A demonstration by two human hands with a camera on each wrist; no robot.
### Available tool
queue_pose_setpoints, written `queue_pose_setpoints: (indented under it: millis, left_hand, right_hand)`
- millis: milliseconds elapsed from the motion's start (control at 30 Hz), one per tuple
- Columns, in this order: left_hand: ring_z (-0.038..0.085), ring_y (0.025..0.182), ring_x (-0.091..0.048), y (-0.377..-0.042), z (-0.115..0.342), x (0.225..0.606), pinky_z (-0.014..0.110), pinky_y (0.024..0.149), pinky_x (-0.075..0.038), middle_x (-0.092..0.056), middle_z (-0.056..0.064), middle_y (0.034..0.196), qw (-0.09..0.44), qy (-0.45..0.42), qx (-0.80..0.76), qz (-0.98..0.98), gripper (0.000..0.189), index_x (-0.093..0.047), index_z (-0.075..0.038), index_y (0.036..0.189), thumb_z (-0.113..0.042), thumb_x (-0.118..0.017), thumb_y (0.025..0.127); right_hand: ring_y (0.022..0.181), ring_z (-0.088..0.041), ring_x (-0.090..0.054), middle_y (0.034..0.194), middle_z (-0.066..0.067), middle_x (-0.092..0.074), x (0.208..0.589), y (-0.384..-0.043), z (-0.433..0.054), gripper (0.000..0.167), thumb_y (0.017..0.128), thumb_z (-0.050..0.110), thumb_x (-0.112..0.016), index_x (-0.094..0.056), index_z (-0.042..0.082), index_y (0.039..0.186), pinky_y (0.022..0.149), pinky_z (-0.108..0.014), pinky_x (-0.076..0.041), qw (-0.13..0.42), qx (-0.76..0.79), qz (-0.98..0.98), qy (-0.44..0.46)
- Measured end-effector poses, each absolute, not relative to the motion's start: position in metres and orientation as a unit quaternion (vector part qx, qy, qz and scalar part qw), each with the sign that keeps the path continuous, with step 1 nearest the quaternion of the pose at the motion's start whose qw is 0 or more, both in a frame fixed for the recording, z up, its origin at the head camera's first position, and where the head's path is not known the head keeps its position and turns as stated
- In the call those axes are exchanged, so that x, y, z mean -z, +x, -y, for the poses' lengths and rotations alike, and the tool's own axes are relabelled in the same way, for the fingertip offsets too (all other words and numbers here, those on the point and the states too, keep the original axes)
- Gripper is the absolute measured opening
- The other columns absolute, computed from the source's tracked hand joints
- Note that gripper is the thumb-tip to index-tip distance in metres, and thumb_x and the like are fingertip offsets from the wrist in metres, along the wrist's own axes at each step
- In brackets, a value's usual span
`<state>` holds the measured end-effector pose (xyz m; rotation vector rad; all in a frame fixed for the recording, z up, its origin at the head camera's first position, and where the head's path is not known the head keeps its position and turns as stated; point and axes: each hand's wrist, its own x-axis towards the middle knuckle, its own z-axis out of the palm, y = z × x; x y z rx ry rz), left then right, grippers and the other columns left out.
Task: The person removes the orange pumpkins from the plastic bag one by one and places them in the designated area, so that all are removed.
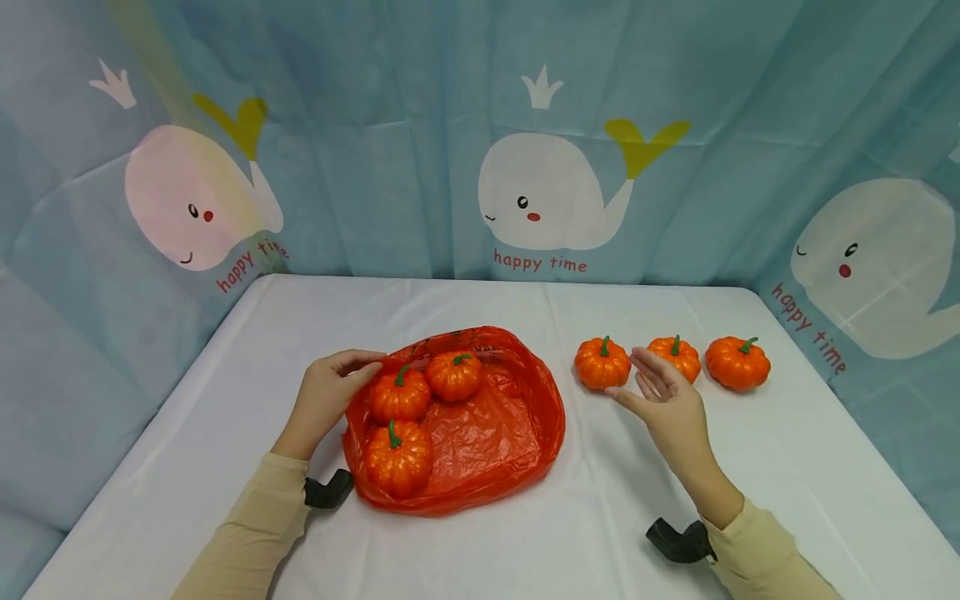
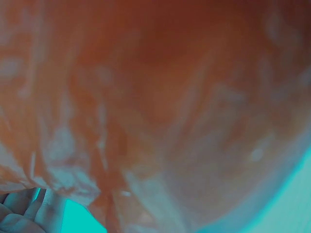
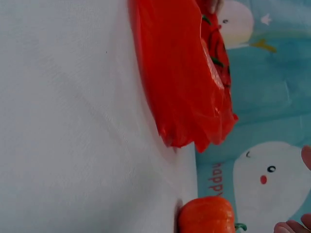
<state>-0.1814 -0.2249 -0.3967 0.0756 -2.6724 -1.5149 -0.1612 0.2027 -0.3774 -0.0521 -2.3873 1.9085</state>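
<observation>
A red plastic bag (image 1: pixel 487 450) lies spread open on the table, its rim rolled into a ring. Inside, along its left side, are three small orange pumpkins with green stems: a front one (image 1: pixel 400 458), a middle one (image 1: pixel 401 396) and a back one (image 1: pixel 453 376). My left hand (image 1: pixel 330 396) pinches the bag's left rim between thumb and fingers. Over the table to the right, my right hand (image 1: pixel 671 417) holds nothing, thumb and fingers spread apart. Its fingertips are close to the nearest loose pumpkin (image 1: pixel 602 364) and partly cover the one behind (image 1: pixel 678 358).
A third loose pumpkin (image 1: pixel 738 364) sits at the right end of the row. The white-covered table (image 1: pixel 510 550) meets a blue whale-print curtain (image 1: pixel 420 167) at its back edge. Black wrist mounts, a left one (image 1: pixel 328 490) and a right one (image 1: pixel 680 542), stick out beside the sleeves.
</observation>
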Motion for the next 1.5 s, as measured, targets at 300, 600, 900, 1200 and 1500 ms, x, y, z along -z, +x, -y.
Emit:
queue_pose_setpoints:
  millis: [300, 600, 900, 1200, 1500]
  left_hand:
    - [0.023, 0.111, -0.060, -0.180, 0.224, 0.395, 0.012, 0.082, -0.047, -0.071, 0.012, 0.119, 0.034, 0.026, 0.493, 0.869, 0.037, -0.073, -0.012, 0.119, -0.039, -0.063, 0.097]
    - [0.023, 0.112, -0.060, -0.180, 0.224, 0.395, 0.012, 0.082, -0.047, -0.071, 0.012, 0.120, 0.028, 0.032, 0.494, 0.868, 0.038, -0.073, -0.012, 0.120, -0.041, -0.063, 0.097]
    - [0.023, 0.113, -0.060, -0.180, 0.225, 0.396, 0.013, 0.083, -0.047, -0.071, 0.011, 0.120, 0.028, 0.033, 0.492, 0.869, 0.039, -0.073, -0.014, 0.120, -0.042, -0.063, 0.096]
    - [0.021, 0.110, -0.060, -0.181, 0.225, 0.398, 0.013, 0.082, -0.047, -0.072, 0.011, 0.117, 0.040, 0.027, 0.486, 0.873, 0.036, -0.074, -0.014, 0.119, -0.041, -0.064, 0.096]
    - [0.022, 0.112, -0.060, -0.181, 0.225, 0.398, 0.013, 0.083, -0.046, -0.072, 0.011, 0.117, 0.042, 0.022, 0.484, 0.874, 0.036, -0.074, -0.013, 0.118, -0.040, -0.064, 0.097]
  right_hand:
    - [0.141, -0.024, -0.045, 0.151, -0.013, -0.046, 0.380, -0.165, -0.169, 0.072, 0.083, 0.012, -0.081, -0.045, 0.000, 0.144, 0.107, -0.026, -0.041, 0.013, -0.618, 0.786, 0.026]
    - [0.141, -0.027, -0.047, 0.146, -0.012, -0.052, 0.386, -0.171, -0.140, 0.071, 0.080, 0.015, -0.084, -0.049, 0.004, 0.141, 0.108, -0.038, -0.041, -0.014, -0.610, 0.790, 0.064]
    - [0.142, -0.029, -0.045, 0.149, -0.012, -0.050, 0.386, -0.173, -0.113, 0.071, 0.080, 0.015, -0.084, -0.051, 0.004, 0.142, 0.108, -0.040, -0.043, -0.041, -0.614, 0.784, 0.079]
    - [0.142, -0.031, -0.045, 0.151, -0.013, -0.048, 0.390, -0.179, -0.092, 0.076, 0.078, 0.014, -0.085, -0.048, 0.004, 0.144, 0.107, -0.045, -0.044, -0.064, -0.617, 0.780, 0.083]
    - [0.143, -0.033, -0.043, 0.151, -0.015, -0.047, 0.396, -0.186, -0.075, 0.073, 0.080, 0.011, -0.083, -0.048, 0.003, 0.144, 0.110, -0.046, -0.042, -0.073, -0.628, 0.769, 0.094]
